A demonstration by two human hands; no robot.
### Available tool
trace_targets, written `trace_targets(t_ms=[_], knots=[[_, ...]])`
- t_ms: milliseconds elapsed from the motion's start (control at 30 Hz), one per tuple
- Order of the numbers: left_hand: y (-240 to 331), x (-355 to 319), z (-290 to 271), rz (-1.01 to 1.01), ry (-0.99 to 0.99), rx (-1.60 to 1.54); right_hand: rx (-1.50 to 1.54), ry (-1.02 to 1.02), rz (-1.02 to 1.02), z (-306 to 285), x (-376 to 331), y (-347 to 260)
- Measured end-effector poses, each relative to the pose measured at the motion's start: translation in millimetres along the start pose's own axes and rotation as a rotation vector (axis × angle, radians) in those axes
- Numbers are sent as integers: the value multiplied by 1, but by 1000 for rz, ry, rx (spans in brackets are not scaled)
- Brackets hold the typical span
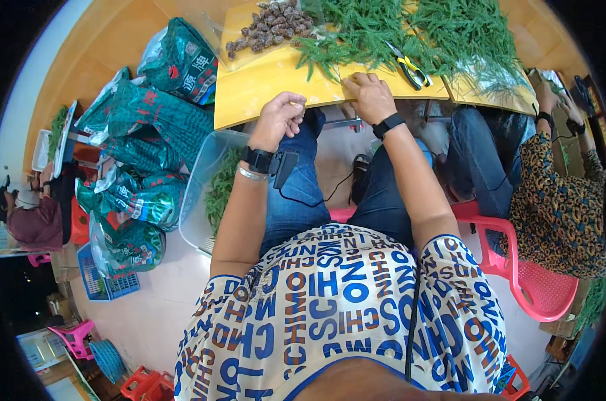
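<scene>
My left hand (281,120) is off the table's near edge, over my lap, with fingers curled and thumb pressed against them. Anything between those fingertips is too small to make out. On the yellow table (263,93) my right hand (370,97) rests at the front edge, fingers stretched forward and slightly bent, with nothing seen in it. Just beyond it lie green artificial pine sprigs (323,57). Pliers (412,72) with yellow-and-black handles lie to its right. Brown pine cones (273,25) are heaped at the table's far left.
A clear plastic bin (199,194) with greenery stands left of my legs. Past it are stuffed green bags (142,127) and a blue basket (106,277). A co-worker in a patterned top (557,194) sits at right by a pink chair (537,281). A black cable (316,204) crosses my lap.
</scene>
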State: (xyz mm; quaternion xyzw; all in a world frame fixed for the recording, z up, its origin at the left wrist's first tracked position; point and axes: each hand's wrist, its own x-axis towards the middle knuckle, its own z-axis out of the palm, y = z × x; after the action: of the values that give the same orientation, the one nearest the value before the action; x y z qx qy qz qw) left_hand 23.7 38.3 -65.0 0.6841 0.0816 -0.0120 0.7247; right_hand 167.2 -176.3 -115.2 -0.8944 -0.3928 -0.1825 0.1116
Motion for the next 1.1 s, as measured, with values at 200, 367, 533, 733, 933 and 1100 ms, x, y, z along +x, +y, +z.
trace_targets(t_ms=[200,367,533,733,933,1100], knots=[[-11,0,-5,18,-12,-52,-33,-114,-5,-20,-5,-2],[-8,4,4,55,-27,-129,-88,-109,-70,-19,-3,1],[-5,3,8,66,-44,-134,-144,-163,-84,-23,-3,5],[-4,2,2,79,-15,-123,-116,-147,-142,-25,-2,2],[-3,2,5,75,-30,-136,-115,-88,-150,-19,-5,6],[-5,3,2,86,-39,-141,-76,-14,-176,-21,-18,13]])
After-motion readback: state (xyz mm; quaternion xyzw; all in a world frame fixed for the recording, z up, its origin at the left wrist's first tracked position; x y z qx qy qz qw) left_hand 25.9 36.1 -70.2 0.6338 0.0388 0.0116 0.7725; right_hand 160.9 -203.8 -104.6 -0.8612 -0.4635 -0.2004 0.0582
